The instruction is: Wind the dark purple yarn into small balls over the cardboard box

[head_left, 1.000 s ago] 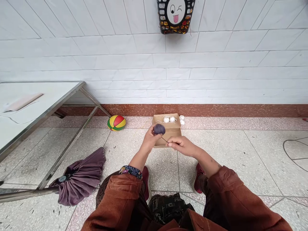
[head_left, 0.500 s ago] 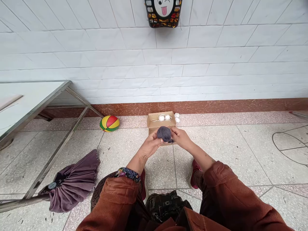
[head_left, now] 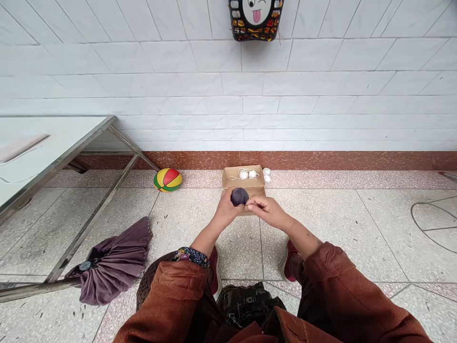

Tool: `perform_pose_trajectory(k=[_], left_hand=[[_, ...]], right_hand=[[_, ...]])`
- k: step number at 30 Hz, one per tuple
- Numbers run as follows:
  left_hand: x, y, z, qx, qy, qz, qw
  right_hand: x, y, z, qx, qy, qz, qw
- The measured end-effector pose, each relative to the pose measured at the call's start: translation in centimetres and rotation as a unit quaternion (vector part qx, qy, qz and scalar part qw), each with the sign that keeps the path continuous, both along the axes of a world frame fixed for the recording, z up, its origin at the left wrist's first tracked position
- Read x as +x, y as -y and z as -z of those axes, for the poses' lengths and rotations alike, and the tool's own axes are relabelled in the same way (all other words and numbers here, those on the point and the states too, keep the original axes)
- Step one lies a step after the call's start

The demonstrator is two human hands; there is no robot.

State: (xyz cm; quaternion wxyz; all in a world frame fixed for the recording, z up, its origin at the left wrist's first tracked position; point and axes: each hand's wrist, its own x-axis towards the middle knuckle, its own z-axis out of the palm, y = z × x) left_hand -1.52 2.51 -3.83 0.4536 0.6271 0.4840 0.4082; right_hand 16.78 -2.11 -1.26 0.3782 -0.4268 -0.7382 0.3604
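A dark grey-purple ball of yarn (head_left: 239, 196) sits in my left hand (head_left: 225, 208), whose fingers wrap round its left side and underside. My right hand (head_left: 269, 211) is pinched at the ball's lower right, apparently on its yarn; the strand itself is too fine to see clearly. Both hands are above the front part of an open cardboard box (head_left: 228, 177) on the floor, hiding some of it. In the back part of the box lie two white balls of yarn (head_left: 243, 174) with loose ends. Small white balls (head_left: 267, 175) rest just outside its right side.
A colourful ball (head_left: 167, 180) lies left of the box, near a metal-framed table (head_left: 103, 125). A folded purple umbrella (head_left: 114, 267) leans by the table's lower bar. A black basket (head_left: 255, 33) hangs on the tiled wall. A wire frame (head_left: 433, 228) stands at right. A black bag (head_left: 250, 305) is between my feet.
My right hand has shifted from the ball's upper right side down to its lower right, now pinching there. My left hand holds the ball more closely. The view has turned slightly left.
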Motion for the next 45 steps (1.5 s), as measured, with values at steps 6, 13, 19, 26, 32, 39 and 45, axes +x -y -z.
perform_pose_trajectory(k=[6,13,19,26,32,39,45], left_hand=[[0.2,1.6,-0.4,-0.087,0.035,0.208,0.974],[0.4,2.4,-2.4,-0.217,0.259,0.278,0.899],[0.9,2.0,-2.5,-0.235,0.338,0.196,0.890],[0.7,1.2,-2.4,-0.254,0.357,0.103,0.893],[0.2,0.0,-0.6,-0.215,0.251,-0.001,0.944],[0.4,0.6,-0.3,-0.167,0.110,0.080,0.977],[0.3,1.8,-2.0,-0.185,0.179,0.283,0.924]], right_hand=[[1.2,-1.6,0.3,0.045,-0.026,0.109,0.993],[1.5,-2.6,2.2,0.004,-0.007,0.150,0.989],[1.1,-2.2,3.0,-0.036,0.053,0.135,0.989],[1.0,-1.8,3.4,-0.035,0.081,0.107,0.990],[0.5,-0.9,2.2,-0.018,0.054,0.038,0.998],[1.3,-0.5,-0.1,-0.084,-0.091,0.005,0.992],[2.5,-2.1,0.9,-0.076,-0.121,0.142,0.979]])
